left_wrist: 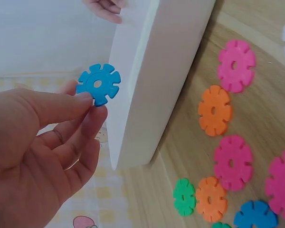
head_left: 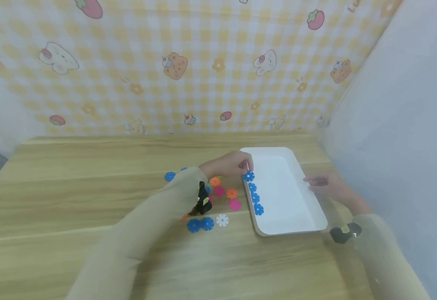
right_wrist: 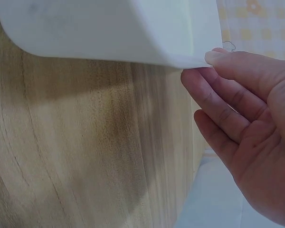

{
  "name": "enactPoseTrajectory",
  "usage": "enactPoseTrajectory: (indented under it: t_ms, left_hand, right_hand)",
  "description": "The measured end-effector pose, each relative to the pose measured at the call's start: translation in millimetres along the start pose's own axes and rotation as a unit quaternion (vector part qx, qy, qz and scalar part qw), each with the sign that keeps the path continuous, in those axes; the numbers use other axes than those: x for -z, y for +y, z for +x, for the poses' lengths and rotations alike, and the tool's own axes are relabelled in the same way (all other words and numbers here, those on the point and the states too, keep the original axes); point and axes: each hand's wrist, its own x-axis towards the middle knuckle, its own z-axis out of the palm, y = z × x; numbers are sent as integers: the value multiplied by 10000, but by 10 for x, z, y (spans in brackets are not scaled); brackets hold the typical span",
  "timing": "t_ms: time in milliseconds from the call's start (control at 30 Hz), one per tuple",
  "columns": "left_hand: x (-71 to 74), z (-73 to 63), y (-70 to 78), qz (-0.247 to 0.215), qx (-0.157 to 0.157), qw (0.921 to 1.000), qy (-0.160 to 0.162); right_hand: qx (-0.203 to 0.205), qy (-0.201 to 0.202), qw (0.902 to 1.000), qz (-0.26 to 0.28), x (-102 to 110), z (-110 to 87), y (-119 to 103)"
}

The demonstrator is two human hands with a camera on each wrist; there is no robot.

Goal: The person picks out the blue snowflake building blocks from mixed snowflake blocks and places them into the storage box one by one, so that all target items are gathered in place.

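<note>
Between thumb and fingertips, my left hand (head_left: 234,163) pinches a blue notched plastic disc (left_wrist: 99,84) with a hole in its middle. It holds the disc over the left rim of a white rectangular tray (head_left: 282,191). Several more blue discs (head_left: 256,198) lie in a row inside the tray, along its left wall. At the tray's right side, my right hand (head_left: 328,186) pinches the rim with thumb and forefinger, as the right wrist view shows; its other fingers extend below the edge.
Left of the tray, loose discs are scattered on the wooden table (head_left: 72,187): pink (head_left: 235,204), orange (head_left: 231,193), blue (head_left: 194,225), green (left_wrist: 184,196) and white (head_left: 222,220). A checked cloth (head_left: 218,83) hangs behind, and a pale sheet (head_left: 402,125) stands at the right.
</note>
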Motion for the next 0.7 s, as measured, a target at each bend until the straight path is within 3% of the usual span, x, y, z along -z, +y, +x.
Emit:
enactPoseTrajectory:
  t_ms: [200,433,700]
  left_hand:
    - [-34,189,-2,-66,477,9988,31]
    - [-82,417,-35,82,508,9986,-83]
    - [-68,474,-66,573,845,9941,-355]
  right_hand:
    - [-70,-19,10000,-57,-13,-2,-28]
    - [-87,2,9998,-154,7,-21,-91]
    - [-16,18,10000,-27,-11,-34,-76]
